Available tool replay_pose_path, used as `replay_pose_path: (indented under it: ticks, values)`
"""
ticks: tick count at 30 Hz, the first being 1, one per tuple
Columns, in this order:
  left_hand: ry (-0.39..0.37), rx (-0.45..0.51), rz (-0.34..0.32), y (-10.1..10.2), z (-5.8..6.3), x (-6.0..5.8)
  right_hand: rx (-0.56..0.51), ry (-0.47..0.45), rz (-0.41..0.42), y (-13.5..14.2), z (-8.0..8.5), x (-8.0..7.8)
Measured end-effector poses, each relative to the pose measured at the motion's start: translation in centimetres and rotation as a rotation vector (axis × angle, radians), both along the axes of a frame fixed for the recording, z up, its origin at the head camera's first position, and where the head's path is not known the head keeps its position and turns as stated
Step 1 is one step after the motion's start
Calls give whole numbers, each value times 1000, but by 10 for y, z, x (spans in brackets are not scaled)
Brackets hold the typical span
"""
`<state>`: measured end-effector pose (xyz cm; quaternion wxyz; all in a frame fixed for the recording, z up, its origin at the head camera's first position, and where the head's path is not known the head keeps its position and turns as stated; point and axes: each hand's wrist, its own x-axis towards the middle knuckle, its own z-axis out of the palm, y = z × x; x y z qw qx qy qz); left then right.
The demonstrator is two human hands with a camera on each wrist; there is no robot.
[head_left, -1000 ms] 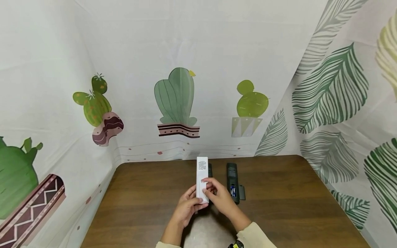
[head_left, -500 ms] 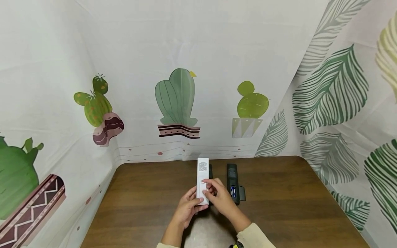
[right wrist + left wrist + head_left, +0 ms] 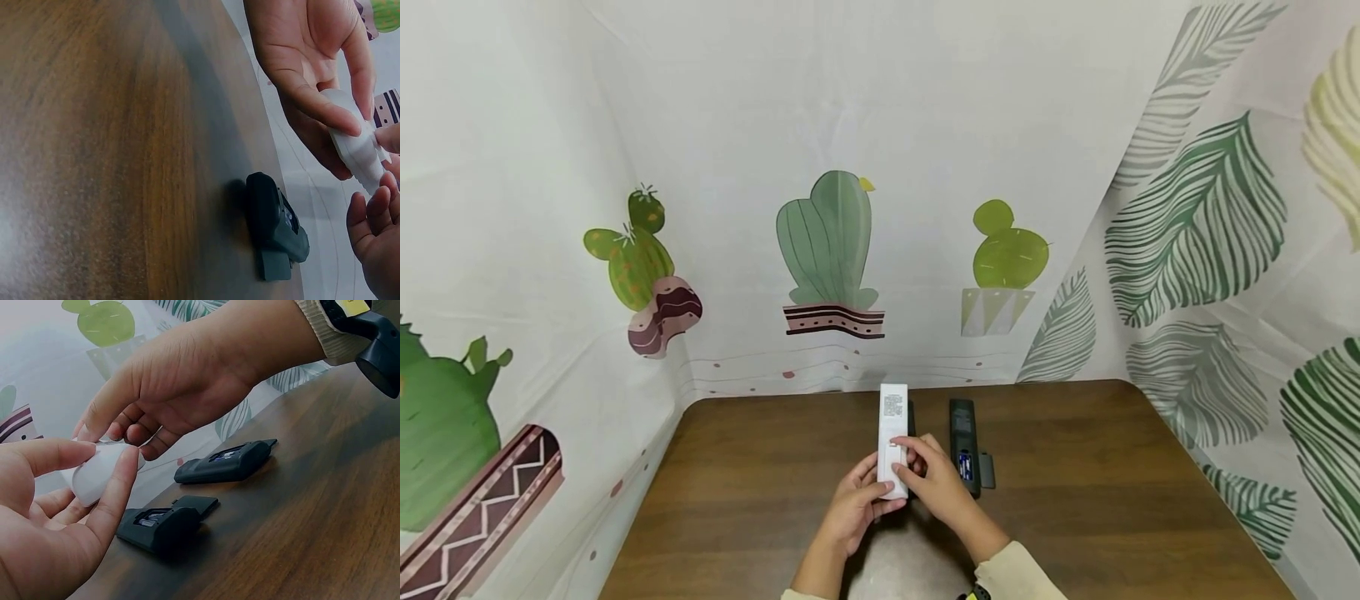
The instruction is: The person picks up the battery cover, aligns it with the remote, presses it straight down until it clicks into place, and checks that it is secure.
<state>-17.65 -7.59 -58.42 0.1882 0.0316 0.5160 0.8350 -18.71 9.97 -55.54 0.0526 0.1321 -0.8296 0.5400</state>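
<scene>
My left hand [image 3: 853, 510] grips the lower end of a white remote control [image 3: 892, 421], thumb on its near edge and fingers beneath. The remote's back faces up, a printed label at the far end. With thumb and index finger, my right hand [image 3: 938, 483] pinches the battery cover [image 3: 891, 457] on that back. The right wrist view shows the left hand round the remote [image 3: 357, 153], with the right thumb at its side. Beyond the held remote lies a black remote [image 3: 165, 528], mostly hidden in the head view, its battery compartment uncovered.
Another black remote [image 3: 962, 417] lies to the right, batteries [image 3: 966, 467] showing in its compartment. Its loose cover [image 3: 987, 471] is beside it. The nearer black remote's cover [image 3: 199, 505] also lies alongside. A printed cloth [image 3: 925, 167] hangs behind the wooden table [image 3: 760, 475].
</scene>
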Motion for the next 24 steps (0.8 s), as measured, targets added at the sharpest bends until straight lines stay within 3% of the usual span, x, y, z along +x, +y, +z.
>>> replay_pose_path:
  ticks: [15, 24]
  values:
    - [13, 5, -6, 1, -1, 2, -3, 17, -10, 1, -5, 1]
    - [18, 6, -13, 2, 3, 3, -77, -7, -41, 1, -6, 2]
